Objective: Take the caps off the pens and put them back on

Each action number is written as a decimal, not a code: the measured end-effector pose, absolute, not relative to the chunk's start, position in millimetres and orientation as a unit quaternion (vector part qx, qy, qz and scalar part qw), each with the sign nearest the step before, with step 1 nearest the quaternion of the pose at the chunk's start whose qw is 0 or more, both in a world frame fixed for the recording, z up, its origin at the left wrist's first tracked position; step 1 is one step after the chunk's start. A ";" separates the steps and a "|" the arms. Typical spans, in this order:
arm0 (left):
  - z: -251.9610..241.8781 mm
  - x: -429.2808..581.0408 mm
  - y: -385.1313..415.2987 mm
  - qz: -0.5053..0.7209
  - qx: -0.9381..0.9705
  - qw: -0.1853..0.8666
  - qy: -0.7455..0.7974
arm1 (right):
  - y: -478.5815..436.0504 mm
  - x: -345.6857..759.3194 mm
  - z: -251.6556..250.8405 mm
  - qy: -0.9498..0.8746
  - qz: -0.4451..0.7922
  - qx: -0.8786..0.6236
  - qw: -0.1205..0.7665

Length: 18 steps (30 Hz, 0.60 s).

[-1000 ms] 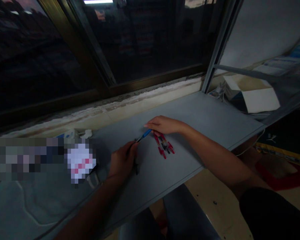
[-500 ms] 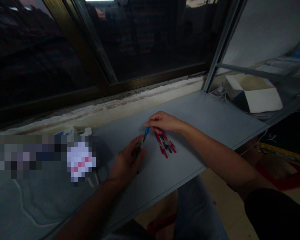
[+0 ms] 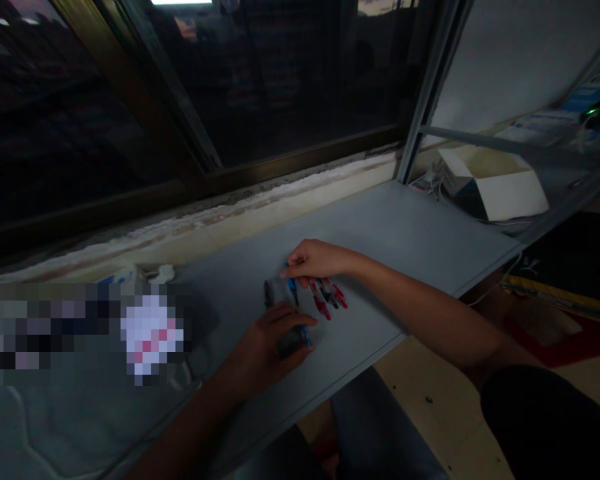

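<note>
A blue pen [image 3: 293, 288] slants toward me on the table, just left of a group of red and dark pens [image 3: 326, 295] lying side by side. My right hand [image 3: 315, 260] pinches its far end between thumb and fingers. My left hand [image 3: 275, 340] has its index finger across the near part and its thumb at the near tip, so the pen runs between them. Beyond the left knuckles, a dark pen [image 3: 267, 293] shows its far end; the rest is hidden by that hand.
The grey table [image 3: 370, 220] runs along a window ledge. To the right, an open white box [image 3: 513, 190] and cables stand by a metal shelf frame. On the left are a blurred-out patch, a white cable [image 3: 30, 440] and a plug. A red stool [image 3: 580, 340] is at lower right.
The blue pen has come down beside the red pens and turned, its near end now toward me. My left hand has moved nearer the table's front edge, and a dark pen shows beyond it.
</note>
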<state>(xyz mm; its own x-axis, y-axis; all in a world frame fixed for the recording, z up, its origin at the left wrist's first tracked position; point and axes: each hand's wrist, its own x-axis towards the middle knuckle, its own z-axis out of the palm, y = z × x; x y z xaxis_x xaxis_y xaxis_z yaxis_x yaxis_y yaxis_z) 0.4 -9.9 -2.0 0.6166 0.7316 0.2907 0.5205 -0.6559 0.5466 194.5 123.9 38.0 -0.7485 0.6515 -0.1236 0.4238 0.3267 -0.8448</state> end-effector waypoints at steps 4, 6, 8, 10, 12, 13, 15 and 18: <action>-7.1 -0.8 -8.9 0.241 0.889 0.151 0.360 | 124.5 194.6 36.7 -0.813 0.457 -0.337 0.130; -9.4 -1.2 -8.7 0.238 0.894 0.124 0.359 | 125.5 194.6 36.2 -0.817 0.449 -0.336 0.134; -10.6 -1.2 -8.6 0.240 0.896 0.114 0.356 | 126.4 194.7 36.0 -0.821 0.441 -0.337 0.134; -10.8 -1.2 -8.2 0.249 0.893 0.119 0.356 | 126.8 195.2 36.3 -0.824 0.435 -0.338 0.131; -10.5 -1.6 -7.7 0.252 0.891 0.127 0.356 | 126.3 196.1 37.2 -0.826 0.430 -0.340 0.132; -10.2 -1.9 -7.5 0.251 0.890 0.128 0.358 | 125.8 196.5 37.8 -0.828 0.426 -0.341 0.132; -9.3 -2.6 -7.3 0.246 0.892 0.129 0.357 | 124.7 197.1 39.1 -0.832 0.417 -0.342 0.133; -7.4 -3.1 -7.6 0.240 0.890 0.135 0.362 | 123.5 196.8 40.5 -0.841 0.398 -0.342 0.132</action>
<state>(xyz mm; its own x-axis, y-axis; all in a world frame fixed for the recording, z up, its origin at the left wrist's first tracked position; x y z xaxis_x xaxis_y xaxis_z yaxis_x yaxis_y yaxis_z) -3.1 -7.6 -7.4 0.6223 0.7104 0.3288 0.5808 -0.7006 0.4145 196.8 123.5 40.5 -0.7309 0.6806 -0.0510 0.4713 0.4493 -0.7589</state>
